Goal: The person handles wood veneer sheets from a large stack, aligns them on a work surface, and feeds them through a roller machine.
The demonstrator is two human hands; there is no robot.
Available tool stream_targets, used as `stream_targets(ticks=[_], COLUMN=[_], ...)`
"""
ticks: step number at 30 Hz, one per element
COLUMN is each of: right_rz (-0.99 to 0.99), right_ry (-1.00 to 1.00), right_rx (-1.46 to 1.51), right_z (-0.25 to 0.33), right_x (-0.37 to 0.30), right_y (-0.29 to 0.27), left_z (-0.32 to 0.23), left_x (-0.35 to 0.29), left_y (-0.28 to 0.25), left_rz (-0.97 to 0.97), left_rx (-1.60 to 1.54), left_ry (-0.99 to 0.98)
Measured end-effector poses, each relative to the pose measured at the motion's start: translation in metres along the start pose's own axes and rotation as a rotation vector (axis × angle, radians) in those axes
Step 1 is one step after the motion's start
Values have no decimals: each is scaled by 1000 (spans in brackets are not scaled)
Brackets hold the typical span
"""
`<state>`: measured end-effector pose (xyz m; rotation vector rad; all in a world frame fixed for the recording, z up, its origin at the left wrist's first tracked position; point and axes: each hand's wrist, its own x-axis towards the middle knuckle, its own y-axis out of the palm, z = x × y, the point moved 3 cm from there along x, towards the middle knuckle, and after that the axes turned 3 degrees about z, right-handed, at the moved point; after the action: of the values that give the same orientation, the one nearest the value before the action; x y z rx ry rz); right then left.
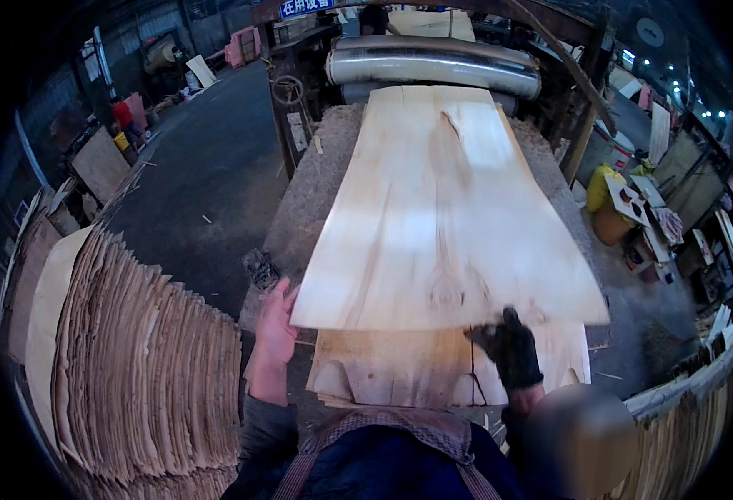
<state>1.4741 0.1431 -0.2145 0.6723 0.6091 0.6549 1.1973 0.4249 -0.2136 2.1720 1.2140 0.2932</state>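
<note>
Pale wood sheet [433, 217], mid-frame, partly hides tan wood layers [391, 358]; bare left hand [275, 333], fingers extended, alongside; black-gloved right hand [512, 350], grip unclear.

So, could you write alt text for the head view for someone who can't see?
A person's bare left hand and black-gloved right hand are at the near edge of a large, pale wood sheet stretching toward a shiny metal roller. More sheets show below that edge; a stack of thin sheets fills the lower left.

Glare whitens the veneer sheet [420, 225] amid edge-warped dimness.
</note>
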Motion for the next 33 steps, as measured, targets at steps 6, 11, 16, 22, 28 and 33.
stream_targets(ticks=[6,11,16,22,28,33], right_rz=[168,201,296,609,443,170], right_ry=[-2,105,26,334,620,666], right_rx=[-105,48,198,57,-143,-56], right_z=[12,22,2,-60,-74,-74], right_x=[133,251,288,178,9,-78], right_y=[34,38,31,-27,-27,-67], left_z=[87,107,116,82,48,9], left_x=[-30,-44,-35,-33,-42,-48], left_y=[-42,-27,-55,-26,-4,44], left_rz=[-20,-67,-100,73,152,213], left_rx=[1059,1573,1136,554,479,410], left_ry=[58,148,-48,-199,-159,-168])
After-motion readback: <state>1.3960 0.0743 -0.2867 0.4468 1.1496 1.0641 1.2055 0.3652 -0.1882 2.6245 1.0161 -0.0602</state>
